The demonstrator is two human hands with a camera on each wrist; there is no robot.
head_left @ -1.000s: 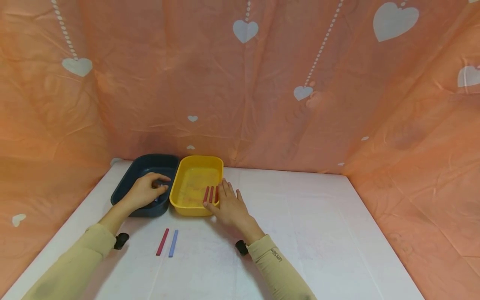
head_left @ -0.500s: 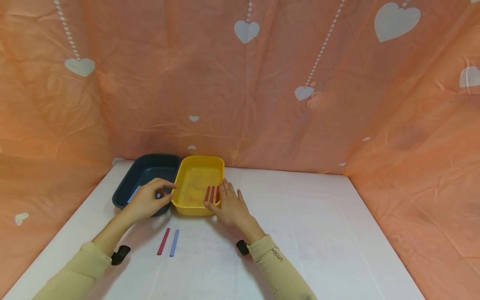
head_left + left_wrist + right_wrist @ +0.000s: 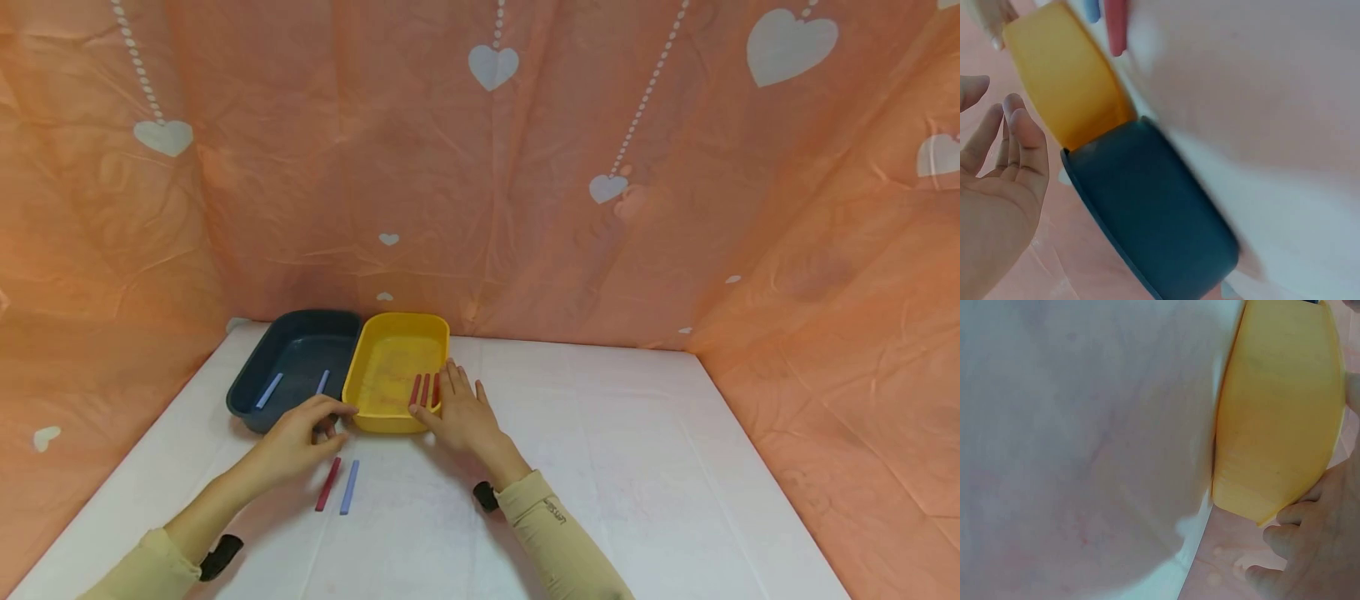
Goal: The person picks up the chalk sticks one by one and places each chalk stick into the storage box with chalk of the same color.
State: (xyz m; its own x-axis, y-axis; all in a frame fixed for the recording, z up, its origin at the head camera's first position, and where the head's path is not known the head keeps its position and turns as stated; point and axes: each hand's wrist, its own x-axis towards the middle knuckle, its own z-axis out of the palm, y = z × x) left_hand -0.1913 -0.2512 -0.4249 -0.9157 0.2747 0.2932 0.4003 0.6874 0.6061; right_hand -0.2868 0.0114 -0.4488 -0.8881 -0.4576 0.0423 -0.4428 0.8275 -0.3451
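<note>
My left hand (image 3: 296, 446) hovers over the front of the dark blue tub (image 3: 240, 398), fingers loosely bent and nothing held. Two blue sticks (image 3: 269, 391) lie inside that tub, apart from each other. Beside it, the yellow tub (image 3: 390, 423) has three red sticks (image 3: 426, 389) in its front right part. My right hand (image 3: 465, 421) rests against this tub's right front corner, fingers straight along the side and thumb at the front rim. On the table in front lie one loose red stick (image 3: 327, 485) and one loose blue stick (image 3: 349, 487), side by side.
A white cloth covers the table (image 3: 600, 450). Orange curtains with hearts (image 3: 555, 250) enclose the back and both sides. The two tubs stand side by side near the back left. A black strap camera (image 3: 485, 497) sits at each wrist.
My left hand has come out of the dark blue tub, moving back toward me and down, uncovering the blue sticks inside. My right hand has stayed at the yellow tub.
</note>
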